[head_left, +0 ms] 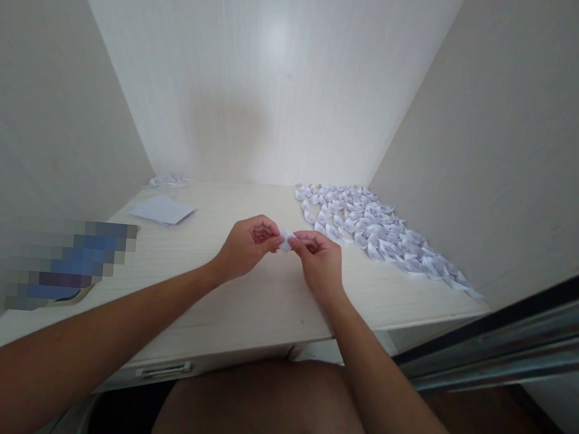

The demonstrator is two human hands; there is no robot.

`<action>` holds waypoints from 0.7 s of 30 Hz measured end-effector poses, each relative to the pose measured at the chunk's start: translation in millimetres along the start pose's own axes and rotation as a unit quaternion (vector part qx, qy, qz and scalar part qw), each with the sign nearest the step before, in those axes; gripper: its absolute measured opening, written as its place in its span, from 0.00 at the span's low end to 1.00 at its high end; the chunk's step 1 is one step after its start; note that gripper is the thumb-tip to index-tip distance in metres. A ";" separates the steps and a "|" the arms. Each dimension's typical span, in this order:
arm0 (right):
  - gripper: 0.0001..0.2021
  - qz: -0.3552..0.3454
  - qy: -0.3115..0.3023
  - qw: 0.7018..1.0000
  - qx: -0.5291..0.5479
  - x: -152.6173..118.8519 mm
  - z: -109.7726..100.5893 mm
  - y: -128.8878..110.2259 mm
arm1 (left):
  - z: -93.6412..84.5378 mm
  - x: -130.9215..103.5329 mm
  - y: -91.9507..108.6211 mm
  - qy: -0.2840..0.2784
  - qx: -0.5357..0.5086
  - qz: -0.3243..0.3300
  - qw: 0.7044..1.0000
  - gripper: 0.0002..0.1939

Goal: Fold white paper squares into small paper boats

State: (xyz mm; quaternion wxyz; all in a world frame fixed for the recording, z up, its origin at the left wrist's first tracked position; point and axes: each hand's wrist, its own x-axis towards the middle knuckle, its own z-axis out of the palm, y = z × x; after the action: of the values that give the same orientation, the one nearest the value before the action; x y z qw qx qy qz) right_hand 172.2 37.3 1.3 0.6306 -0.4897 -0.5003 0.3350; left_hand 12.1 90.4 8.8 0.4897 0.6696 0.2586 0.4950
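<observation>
Left hand (248, 246), right hand (322, 263) over white desk (262, 308), both closed in thumb-and-finger pinch on small folded paper (286, 241); paper bridges gap between hands, one side edge each; beyond, flat sheets (162, 209) left, many folded pieces (369, 224) right

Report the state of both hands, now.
Left hand: closed, pinching one side of the small paper.
Right hand: closed, pinching the other side of the small paper.

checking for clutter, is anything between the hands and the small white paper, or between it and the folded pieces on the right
Nothing between them: the left hand and right hand both pinch the small white paper. Toward the folded pieces, only the right hand visibly lies in between.
</observation>
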 end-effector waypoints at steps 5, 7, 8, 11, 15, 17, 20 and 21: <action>0.13 0.008 -0.011 0.999 0.031 0.4 -1.2 -1.4 | 1.2 -0.9 0.3 -0.008 0.006 0.008 1.000 0.12; 0.13 0.000 -0.019 0.999 0.042 0.3 -1.4 -0.8 | 2.2 -1.7 -0.1 -0.013 0.001 0.003 1.000 0.11; 0.13 -0.004 -0.024 0.999 0.041 0.1 -1.5 -0.5 | 2.6 -1.9 -0.1 -0.019 -0.001 -0.002 1.000 0.11; 0.12 -0.008 -0.030 0.999 0.029 -1.3 -1.6 -0.4 | 2.4 -1.2 0.6 -0.041 -0.004 -0.011 0.999 0.12; 0.11 -0.019 -0.034 0.999 0.022 -3.0 -1.0 -2.3 | 0.0 1.6 2.4 -0.052 -0.004 -0.007 0.999 0.14; 0.10 -0.025 -0.050 0.998 0.013 -3.6 -1.5 -2.5 | -1.2 2.3 2.8 -0.055 -0.001 -0.006 0.998 0.14; 0.11 -0.007 -0.076 0.997 0.024 -4.7 -4.6 -1.6 | -2.6 1.6 2.5 -0.063 0.006 -0.004 0.998 0.14; 0.12 0.002 -0.079 0.996 0.034 -5.2 -6.2 -1.2 | -3.1 1.1 2.3 -0.067 0.009 -0.002 0.998 0.13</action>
State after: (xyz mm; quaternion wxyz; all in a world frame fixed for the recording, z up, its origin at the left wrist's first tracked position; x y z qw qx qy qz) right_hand 176.7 30.5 0.8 0.6049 -0.4411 -0.5354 0.3910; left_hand 9.4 91.7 11.5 0.5010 0.7053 0.2309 0.4452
